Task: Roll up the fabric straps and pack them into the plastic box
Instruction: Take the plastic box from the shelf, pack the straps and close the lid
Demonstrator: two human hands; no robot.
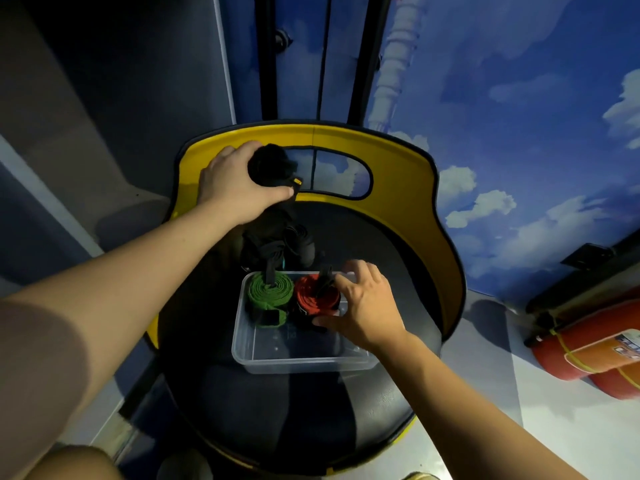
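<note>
Black strap roll (272, 166) in left hand (232, 183), fingers curled round it, held high over chair back (408, 174), yellow tag end facing right. Soft, light webbing, uncoils easily; grip round outer edge. Green roll (268, 292) and red roll (317, 296) lie flat in far half of plastic box (304, 358), axes upward. Right hand (367, 306), fingers curled, pinches red roll. Loose black straps (277, 237) behind box on chair seat (242, 410).
</note>
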